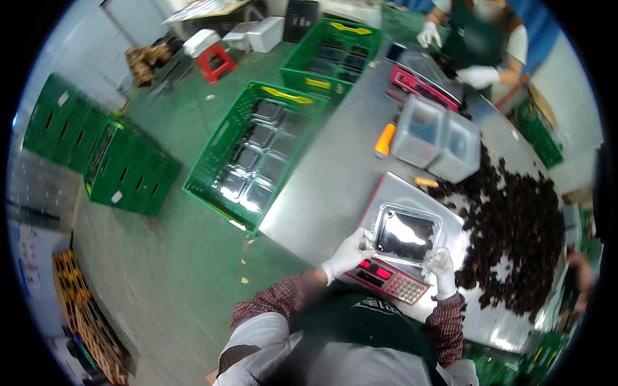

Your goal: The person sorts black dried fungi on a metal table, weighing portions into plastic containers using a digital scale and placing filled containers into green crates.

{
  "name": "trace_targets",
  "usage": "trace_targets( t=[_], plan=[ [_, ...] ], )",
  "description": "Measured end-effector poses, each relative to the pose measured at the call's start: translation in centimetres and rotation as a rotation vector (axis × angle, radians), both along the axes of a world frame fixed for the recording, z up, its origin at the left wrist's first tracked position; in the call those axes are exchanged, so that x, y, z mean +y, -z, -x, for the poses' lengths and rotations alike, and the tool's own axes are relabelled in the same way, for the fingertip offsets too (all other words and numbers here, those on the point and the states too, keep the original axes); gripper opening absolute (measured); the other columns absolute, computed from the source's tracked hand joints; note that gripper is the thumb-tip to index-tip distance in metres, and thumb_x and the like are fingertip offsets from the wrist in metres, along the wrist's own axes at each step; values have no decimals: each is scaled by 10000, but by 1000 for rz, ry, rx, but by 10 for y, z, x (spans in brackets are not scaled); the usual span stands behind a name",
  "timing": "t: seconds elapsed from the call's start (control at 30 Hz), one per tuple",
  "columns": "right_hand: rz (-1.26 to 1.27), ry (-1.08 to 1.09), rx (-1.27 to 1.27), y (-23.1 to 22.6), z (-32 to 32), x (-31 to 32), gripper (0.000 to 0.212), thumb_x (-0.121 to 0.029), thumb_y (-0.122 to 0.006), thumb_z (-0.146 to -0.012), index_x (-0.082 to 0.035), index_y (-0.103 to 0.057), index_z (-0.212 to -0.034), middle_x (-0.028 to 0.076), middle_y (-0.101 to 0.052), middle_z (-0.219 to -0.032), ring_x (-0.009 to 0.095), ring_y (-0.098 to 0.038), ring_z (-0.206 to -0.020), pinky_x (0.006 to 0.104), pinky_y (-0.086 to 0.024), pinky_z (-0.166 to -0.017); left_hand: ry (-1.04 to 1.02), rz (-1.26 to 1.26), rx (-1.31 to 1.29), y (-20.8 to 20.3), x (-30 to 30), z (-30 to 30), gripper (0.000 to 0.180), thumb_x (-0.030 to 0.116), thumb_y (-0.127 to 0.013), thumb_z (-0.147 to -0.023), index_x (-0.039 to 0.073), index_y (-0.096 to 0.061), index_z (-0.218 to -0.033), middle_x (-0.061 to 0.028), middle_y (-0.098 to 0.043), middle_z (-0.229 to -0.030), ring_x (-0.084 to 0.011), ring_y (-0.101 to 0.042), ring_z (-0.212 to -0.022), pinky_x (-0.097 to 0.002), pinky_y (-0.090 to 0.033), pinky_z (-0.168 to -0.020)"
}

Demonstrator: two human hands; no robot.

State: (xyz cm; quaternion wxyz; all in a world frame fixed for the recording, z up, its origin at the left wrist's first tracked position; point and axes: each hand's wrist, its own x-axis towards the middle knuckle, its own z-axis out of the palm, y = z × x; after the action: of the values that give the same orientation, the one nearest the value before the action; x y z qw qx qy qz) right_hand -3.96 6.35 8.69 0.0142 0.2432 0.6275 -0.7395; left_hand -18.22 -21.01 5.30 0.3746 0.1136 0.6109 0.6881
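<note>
A clear plastic box point(407, 235) with a shiny lid and dark brown pieces inside is over the plate of a red and silver digital scale point(394, 287). My left hand point(349, 256), in a white glove, grips the box's near left corner. At the near right corner my right hand point(441, 272), also gloved in white, pinches the rim. Whether the box rests on the plate or is held just above it, I cannot tell. Red digits glow on the scale's display beneath my hands. To the right spreads a heap of dark, wood-ear-like pieces point(515, 231).
Two joined clear bins point(438, 138) stand beyond the scale, beside an orange-handled tool point(385, 140). Across the steel table point(322, 174) a gloved co-worker point(479, 45) works at another red scale point(425, 87). Left of the table, a green crate point(212, 151) holds several packed boxes.
</note>
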Motion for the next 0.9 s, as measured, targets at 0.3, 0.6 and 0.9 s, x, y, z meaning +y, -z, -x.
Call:
trace_targets(
  t=[0.3, 0.6, 0.9],
  plan=[
    [-1186, -170, 353, -64, 176, -47, 451, -58, -716, -843, -6, -582, -1270, 150, -635, -1209, 297, -594, -1138, 373, -443, -1012, -681, -159, -71, -36, -156, 138, 391, 84, -574, -948, 41, -536, -1335, -8, -600, -962, -102, -608, -882, -248, -520, -801],
    [-1957, -483, -221, -30, 209, 111, 429, -128, -558, -891, -26, -537, -1308, 191, -558, -1303, 335, -514, -1218, 451, -373, -1068, -888, -17, -220, 131, -332, 351, 364, 101, -551, -985, 56, -548, -1346, -95, -652, -1152, -214, -683, -878, -331, -572, -783],
    [-2095, -355, -294, -30, 263, 143, 182, -117, -590, -797, -118, -747, -890, 126, -695, -790, 315, -699, -826, 450, -557, -757, -801, 406, 291, 151, -280, 425, 757, 273, -668, -921, 14, -276, -1515, -173, -322, -1540, -307, -413, -1350, -421, -392, -1092]
  ],
)
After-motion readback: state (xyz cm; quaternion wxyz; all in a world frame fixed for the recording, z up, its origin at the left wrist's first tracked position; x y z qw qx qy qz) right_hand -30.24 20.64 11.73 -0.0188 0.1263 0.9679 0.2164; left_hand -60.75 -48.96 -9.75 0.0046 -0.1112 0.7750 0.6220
